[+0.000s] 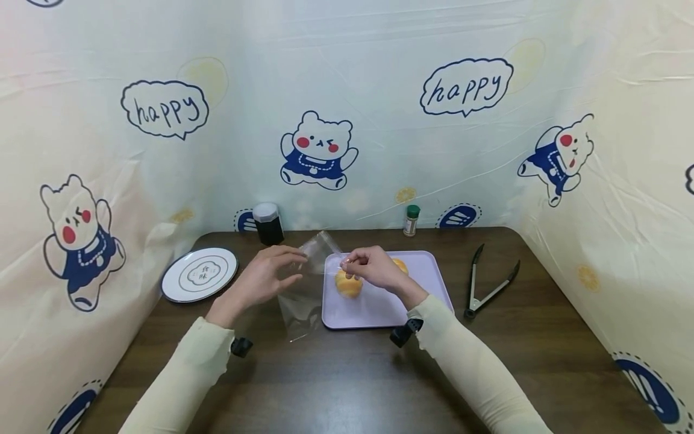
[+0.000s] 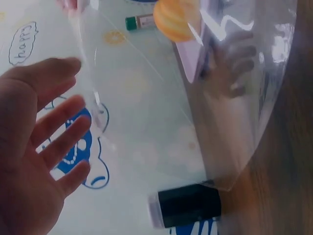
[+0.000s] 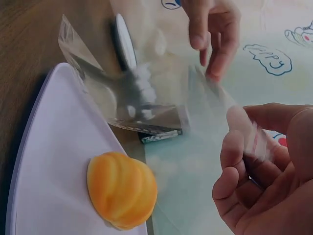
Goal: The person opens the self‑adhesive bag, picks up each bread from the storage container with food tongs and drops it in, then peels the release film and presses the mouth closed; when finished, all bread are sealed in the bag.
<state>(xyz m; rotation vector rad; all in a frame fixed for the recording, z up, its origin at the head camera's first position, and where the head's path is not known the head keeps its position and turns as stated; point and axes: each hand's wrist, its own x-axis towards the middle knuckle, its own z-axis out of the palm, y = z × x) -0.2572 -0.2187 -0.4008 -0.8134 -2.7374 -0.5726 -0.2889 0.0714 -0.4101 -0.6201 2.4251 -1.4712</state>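
A clear plastic bag hangs over the table, left of a lilac tray. My right hand pinches the bag's edge between thumb and fingers, as the right wrist view shows. My left hand is beside the bag with its fingers spread, and nothing shows between them. Whether a fingertip touches the film is unclear. On the tray, a golden bread roll lies below my right hand. A second roll is partly hidden behind that hand.
A white plate with a dark rim lies at the left. At the back stand a dark jar with a pale lid and a green-capped shaker. Spread tongs lie right of the tray.
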